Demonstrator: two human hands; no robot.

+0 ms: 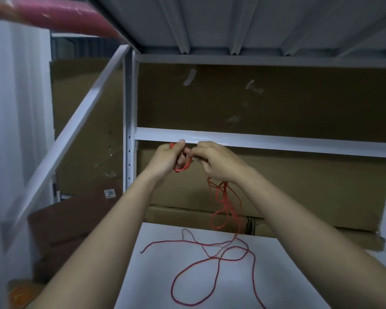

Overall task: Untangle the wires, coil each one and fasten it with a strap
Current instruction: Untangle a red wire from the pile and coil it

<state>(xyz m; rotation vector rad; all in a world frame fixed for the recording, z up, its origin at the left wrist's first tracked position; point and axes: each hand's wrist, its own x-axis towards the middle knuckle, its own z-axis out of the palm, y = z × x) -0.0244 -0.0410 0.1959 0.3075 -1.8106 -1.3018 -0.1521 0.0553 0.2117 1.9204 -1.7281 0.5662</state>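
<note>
Head view: we look down our two forearms at both hands raised in front of a white metal shelf rack point(276, 142).
Left hand: our left hand point(168, 158) has its fingers curled round a small red coil point(183, 167), thumb up at 12 o'clock; the coil's loop bulges out below the fist at about 5 o'clock.
Right hand: our right hand point(216, 162) is curled as well, fingertips pinching the red wire point(226, 206) just beside the coil, at 9 o'clock from the knuckles.
Key relation: the two hands are almost touching, and the free wire drops out under the right hand toward 6 o'clock, its long axis near vertical. We judge the right hand the nearer one to feed the next turn, sweeping slack up and leftward onto the coil.
Slack: the hanging strands bunch and cross below the right wrist, then spill onto the white table point(156, 286) in wide loops, with one loose end point(141, 252) lying at 9 o'clock of the heap.
Possible snag: those crossings below the wrist look like they could pull tight if we draw up quickly; we cannot tell whether they are true knots or whether a second wire is among them.
Strap: none in sight.
Surroundings: flat brown cardboard point(276, 101) stands behind the rack, a brown cushion point(76, 219) sits at 8 o'clock, and a pink roll point(54, 14) lies on the top shelf at 11 o'clock.
</note>
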